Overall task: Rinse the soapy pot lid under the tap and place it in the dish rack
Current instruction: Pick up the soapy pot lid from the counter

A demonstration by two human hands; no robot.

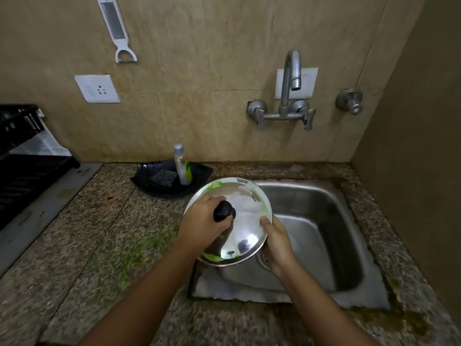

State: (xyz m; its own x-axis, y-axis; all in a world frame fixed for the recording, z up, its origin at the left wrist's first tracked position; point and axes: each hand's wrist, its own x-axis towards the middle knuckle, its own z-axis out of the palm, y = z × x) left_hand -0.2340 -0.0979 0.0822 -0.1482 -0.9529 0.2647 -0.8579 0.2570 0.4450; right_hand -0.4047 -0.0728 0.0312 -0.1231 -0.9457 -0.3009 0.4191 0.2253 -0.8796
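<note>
A shiny steel pot lid (245, 218) with a black knob (223, 211) and green soap smears along its rim is held tilted over the left edge of the steel sink (321, 221). My left hand (202, 224) grips the knob. My right hand (277, 242) holds the lid's right rim from below. The tap (290, 78) stands on the wall above the sink, up and to the right of the lid, with no water running. The black dish rack (22, 158) sits on the counter at the far left.
A black tray (199, 174) behind the lid holds a scrub sponge (163, 178) and a dish-soap bottle (183, 166). Green soap streaks lie on the granite counter (139, 253). A wall valve (349, 101), a socket (97, 88) and a hanging peeler (116, 28) are on the wall.
</note>
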